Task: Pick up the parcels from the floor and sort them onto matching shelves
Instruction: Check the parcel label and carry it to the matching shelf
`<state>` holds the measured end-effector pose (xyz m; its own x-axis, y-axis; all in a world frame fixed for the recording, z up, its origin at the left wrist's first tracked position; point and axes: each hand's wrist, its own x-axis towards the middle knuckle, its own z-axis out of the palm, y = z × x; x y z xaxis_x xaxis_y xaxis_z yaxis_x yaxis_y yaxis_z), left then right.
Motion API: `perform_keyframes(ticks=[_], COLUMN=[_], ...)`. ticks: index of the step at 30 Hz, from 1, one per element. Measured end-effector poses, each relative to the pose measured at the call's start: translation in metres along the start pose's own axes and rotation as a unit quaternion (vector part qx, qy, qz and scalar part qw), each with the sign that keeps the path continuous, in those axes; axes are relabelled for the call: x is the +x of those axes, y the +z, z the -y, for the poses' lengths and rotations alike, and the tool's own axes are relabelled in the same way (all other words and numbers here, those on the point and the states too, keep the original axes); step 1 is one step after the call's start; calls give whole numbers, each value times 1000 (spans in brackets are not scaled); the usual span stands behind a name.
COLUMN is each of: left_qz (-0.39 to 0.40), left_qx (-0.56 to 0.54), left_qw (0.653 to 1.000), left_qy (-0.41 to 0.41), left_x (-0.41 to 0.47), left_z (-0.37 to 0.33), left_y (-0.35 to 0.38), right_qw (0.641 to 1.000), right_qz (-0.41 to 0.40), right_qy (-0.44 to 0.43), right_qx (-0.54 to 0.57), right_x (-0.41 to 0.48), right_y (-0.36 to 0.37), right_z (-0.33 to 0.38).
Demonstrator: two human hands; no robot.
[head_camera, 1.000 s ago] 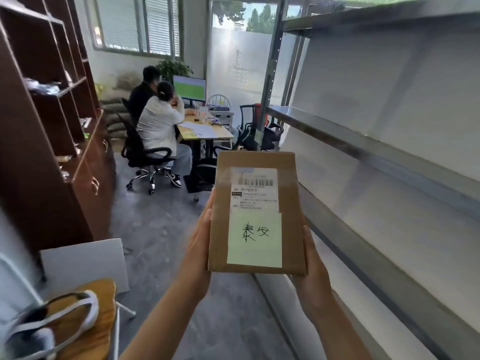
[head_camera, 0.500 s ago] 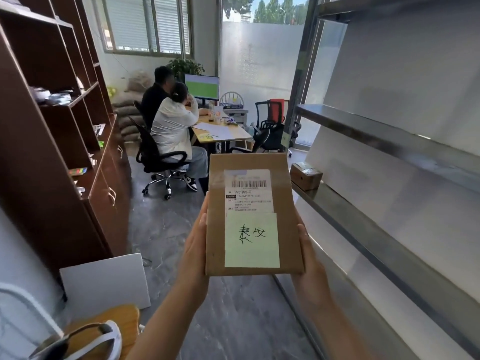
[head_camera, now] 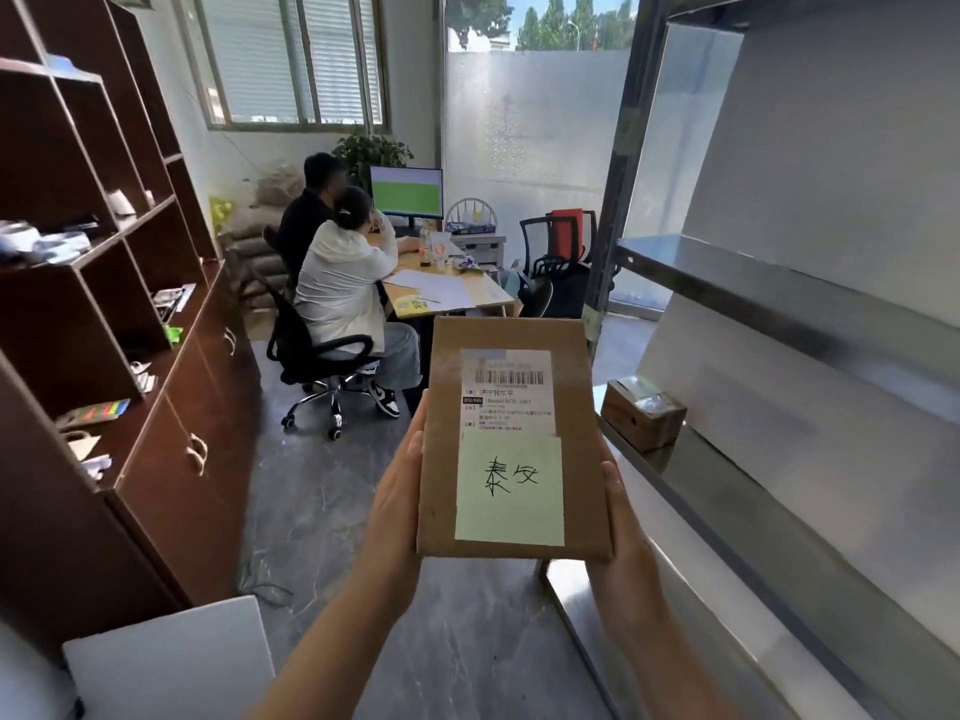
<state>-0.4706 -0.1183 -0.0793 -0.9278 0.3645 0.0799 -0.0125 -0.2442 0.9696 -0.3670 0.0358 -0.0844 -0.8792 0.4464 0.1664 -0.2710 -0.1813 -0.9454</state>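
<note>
I hold a flat brown cardboard parcel (head_camera: pixel 441 491) upright in front of me, with a white shipping label and a pale green note with handwriting on its face. My left hand (head_camera: pixel 397 504) grips its left edge and my right hand (head_camera: pixel 621 527) grips its right edge. To the right runs a metal shelf rack (head_camera: pixel 769 558) with several levels. A small brown box (head_camera: pixel 643 414) sits on the middle shelf at its far end, beyond the parcel.
A dark wooden cabinet (head_camera: pixel 171 459) with open cubbies lines the left wall. Two people sit on office chairs at a desk (head_camera: pixel 483 298) with a monitor straight ahead. A white board (head_camera: pixel 171 662) leans at the lower left. Grey floor (head_camera: pixel 322 511) runs between cabinet and rack.
My view has swung right and lifted; the small box on the rack came into sight, and the wooden stool at lower left dropped out. Both hands keep hold of the parcel.
</note>
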Motion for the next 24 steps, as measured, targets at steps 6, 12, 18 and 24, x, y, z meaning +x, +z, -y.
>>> perform_keyframes(ticks=[6, 12, 18, 24], left_qz=[5, 12, 75, 178], left_qx=[-12, -39, -65, -72], left_qw=[1000, 999, 994, 981], left_qy=[10, -32, -39, -29], left_x=[88, 160, 246, 328], left_z=[1, 16, 25, 24], left_y=[10, 9, -6, -28], right_qw=[1000, 999, 994, 981], right_qz=[11, -32, -98, -184], right_qy=[6, 3, 3, -7], right_qx=[-10, -38, -56, -64], right_x=[84, 145, 199, 251], right_y=[0, 3, 26, 66], right_z=[0, -17, -35, -52])
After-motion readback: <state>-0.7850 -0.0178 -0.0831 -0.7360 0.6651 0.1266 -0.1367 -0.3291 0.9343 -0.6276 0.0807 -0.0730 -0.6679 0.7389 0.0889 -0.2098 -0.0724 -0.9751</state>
